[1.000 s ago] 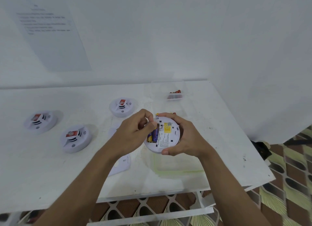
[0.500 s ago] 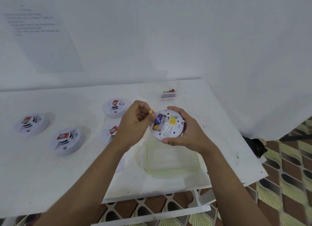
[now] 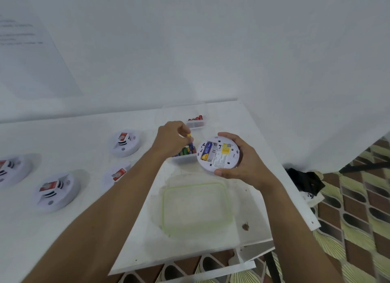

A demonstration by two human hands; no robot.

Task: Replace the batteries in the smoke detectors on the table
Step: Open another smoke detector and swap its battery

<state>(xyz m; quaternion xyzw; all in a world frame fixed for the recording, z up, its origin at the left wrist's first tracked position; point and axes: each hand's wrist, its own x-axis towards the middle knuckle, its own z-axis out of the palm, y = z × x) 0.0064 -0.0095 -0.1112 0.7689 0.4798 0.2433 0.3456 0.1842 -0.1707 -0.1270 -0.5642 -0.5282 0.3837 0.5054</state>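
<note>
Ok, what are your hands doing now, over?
Left hand pinching one battery over the battery tub. Right hand holding open detector, one battery still inside. Nothing blocking.

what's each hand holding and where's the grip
Left hand pinches a battery by its upper end; right hand grips the open smoke detector by its rim.

White detector (image 3: 218,154) upturned, one blue battery (image 3: 206,153) seated

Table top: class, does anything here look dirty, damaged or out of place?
Yes. A small brown speck lies on the white table near its front right edge, beside the clear green-rimmed lid, and faint stains ring that lid. The battery bay of the held detector holds only one battery; the other slot is empty.
</note>
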